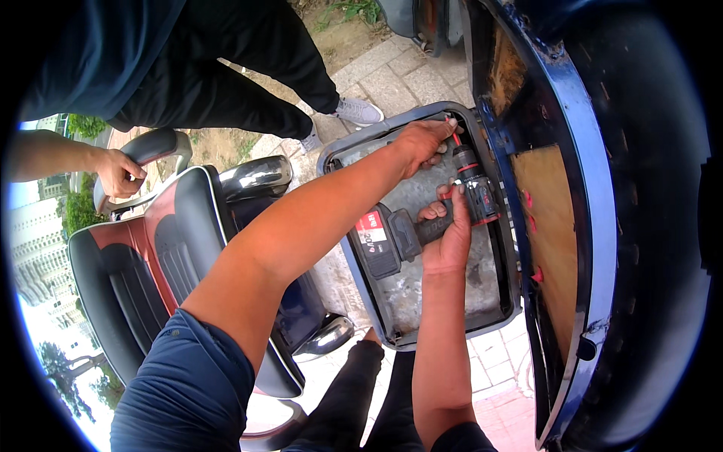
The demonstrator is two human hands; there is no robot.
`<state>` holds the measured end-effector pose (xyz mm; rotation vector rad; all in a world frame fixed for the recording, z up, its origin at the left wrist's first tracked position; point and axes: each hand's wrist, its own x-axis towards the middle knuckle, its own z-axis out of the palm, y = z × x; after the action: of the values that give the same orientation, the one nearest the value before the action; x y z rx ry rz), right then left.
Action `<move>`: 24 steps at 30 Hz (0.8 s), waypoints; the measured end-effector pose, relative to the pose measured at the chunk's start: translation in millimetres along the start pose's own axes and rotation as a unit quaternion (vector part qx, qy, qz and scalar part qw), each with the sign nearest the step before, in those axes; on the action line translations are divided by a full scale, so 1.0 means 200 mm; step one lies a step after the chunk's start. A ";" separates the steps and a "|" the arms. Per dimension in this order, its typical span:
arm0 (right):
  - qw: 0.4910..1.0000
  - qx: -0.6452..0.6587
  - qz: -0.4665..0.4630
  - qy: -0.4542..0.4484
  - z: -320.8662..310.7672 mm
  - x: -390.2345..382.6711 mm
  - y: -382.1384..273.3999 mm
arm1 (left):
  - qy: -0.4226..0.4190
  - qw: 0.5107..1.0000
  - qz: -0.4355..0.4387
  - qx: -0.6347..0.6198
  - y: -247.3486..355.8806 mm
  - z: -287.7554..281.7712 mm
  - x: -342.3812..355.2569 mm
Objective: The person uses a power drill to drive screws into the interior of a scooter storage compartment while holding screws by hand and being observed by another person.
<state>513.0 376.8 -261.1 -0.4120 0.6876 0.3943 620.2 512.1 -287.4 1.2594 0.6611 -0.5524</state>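
One head-worn fisheye view looks steeply down and forward, close over the person's forearms, onto a grey tray [482,301] above paving [392,75].

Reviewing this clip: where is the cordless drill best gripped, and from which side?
Probably by its dark handle, from the near, lower side, as the right hand wraps the cordless drill now. The battery block juts left and the chuck points up at the grey panel, where the left hand steadies the bit.

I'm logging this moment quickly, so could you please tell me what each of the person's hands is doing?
Left hand: closed around the front tip of the cordless drill.
Right hand: closed on the drill's grip.
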 end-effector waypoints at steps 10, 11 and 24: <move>1.000 0.011 -0.001 -0.002 -0.01 0.01 0.01 | 0.007 1.000 0.006 0.005 0.00 0.01 0.00; 1.000 0.010 -0.002 -0.001 -0.01 0.01 0.02 | 0.010 1.000 0.005 0.003 0.00 0.01 0.00; 0.994 -0.106 -0.032 0.014 -0.01 0.02 0.01 | 0.178 0.692 0.318 0.624 0.24 -0.26 -0.10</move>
<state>514.1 379.5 -265.4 -0.6407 0.6606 0.4033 631.6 573.9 -249.1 2.7982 -0.0040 -0.0805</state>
